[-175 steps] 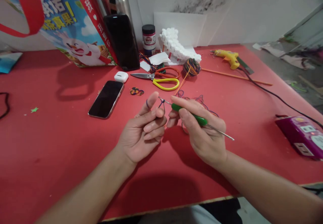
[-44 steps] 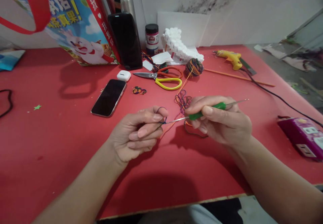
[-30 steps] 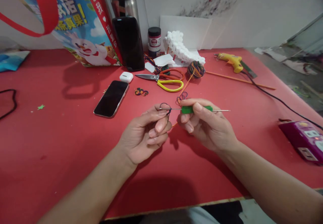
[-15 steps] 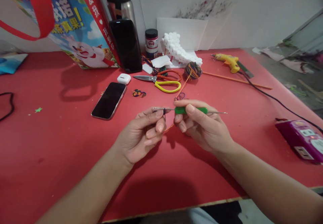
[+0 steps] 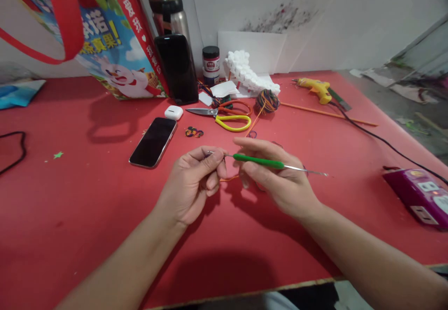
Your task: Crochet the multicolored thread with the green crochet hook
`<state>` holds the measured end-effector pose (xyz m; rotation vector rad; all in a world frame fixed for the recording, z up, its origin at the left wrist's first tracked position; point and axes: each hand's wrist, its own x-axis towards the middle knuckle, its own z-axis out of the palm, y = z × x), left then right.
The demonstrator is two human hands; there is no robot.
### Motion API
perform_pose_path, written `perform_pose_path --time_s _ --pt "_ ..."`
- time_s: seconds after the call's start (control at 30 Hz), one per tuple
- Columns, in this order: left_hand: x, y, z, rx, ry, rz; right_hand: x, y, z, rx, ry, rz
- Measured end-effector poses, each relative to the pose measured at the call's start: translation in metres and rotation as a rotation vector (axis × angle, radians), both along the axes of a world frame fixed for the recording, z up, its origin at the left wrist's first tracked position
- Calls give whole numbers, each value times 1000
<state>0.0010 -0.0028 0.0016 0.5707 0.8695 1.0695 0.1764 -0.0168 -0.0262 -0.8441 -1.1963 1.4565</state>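
The crochet hook (image 5: 259,161) is held nearly level just above the red counter (image 5: 87,207). The right grip (image 5: 276,182) is closed on its green handle, with thumb and fingers pinching it. The bare steel tail sticks out to the right past the knuckles, and the thin working end reaches left to the fingertips of the left grip (image 5: 191,184). That grip is closed as well, thumb and forefinger pinching the yarn (image 5: 229,178) at the hook's tip; the loop itself is too small to make out. An orange strand of the yarn shows low between the two grips.

Just beyond the hands lie the yellow and orange scissors (image 5: 227,116), with the multicoloured yarn ball (image 5: 266,101) beside their handles and a small yarn scrap (image 5: 193,133) to their left. A dark phone (image 5: 153,141) lies face up to the left, near a white earbud case (image 5: 173,112).

Along the back, against the pale, spattered wall (image 5: 350,21), stand a printed shopping bag (image 5: 105,44), a steel flask (image 5: 168,7), a small jar (image 5: 211,59) and a white foam piece (image 5: 248,74). To the right, well apart from the hands, lie a yellow glue gun (image 5: 315,87) with its black cable (image 5: 371,133), and a purple power strip (image 5: 420,196) near the counter's edge.
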Motion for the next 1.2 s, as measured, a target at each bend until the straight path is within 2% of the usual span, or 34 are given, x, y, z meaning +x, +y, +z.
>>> perform_pose_path --time_s 0.03,0.17,0.2,0.33,0.37,0.47,0.63,0.7,0.73,0.77,0.8,0.83,0.87,0.97,1.1,1.2 --pt "0 0 0 -15 -26 14 -4 -1 -1 -40 -5 48" --pt "-2 2 -1 -116 -200 11 -19 -4 -14 -175 31 390" --pt "-3 3 0 -139 -238 5 -19 -3 -17 -168 8 406" --pt "-7 6 4 -209 -278 -22 -8 6 -17 -57 -287 192" --pt "-8 6 5 -217 -279 -20 -3 9 -14 -34 -342 177" --pt "-11 8 6 -266 -274 -21 6 15 -7 24 -396 37" --pt "-15 13 4 -324 -204 36 13 12 0 96 -297 -187" --pt "-18 16 5 -316 -212 85 20 11 5 86 -245 -206" --pt "-19 18 5 -309 -211 108 24 11 9 65 -236 -172" --pt "-21 19 6 -298 -206 125 28 12 13 7 -269 -21" --pt "-23 20 6 -284 -197 129 31 12 16 -56 -333 203" --pt "-24 20 6 -269 -183 116 33 12 19 -72 -385 336" --pt "-25 20 5 -249 -168 93 33 12 21 -62 -433 316" --pt "-22 15 0 -160 -112 -12 26 9 17 73 -464 156" --pt "-11 5 -6 -64 9 -182 9 2 3 493 -564 -25" --pt "-6 1 -7 -37 60 -194 2 -2 -2 673 -607 -161"
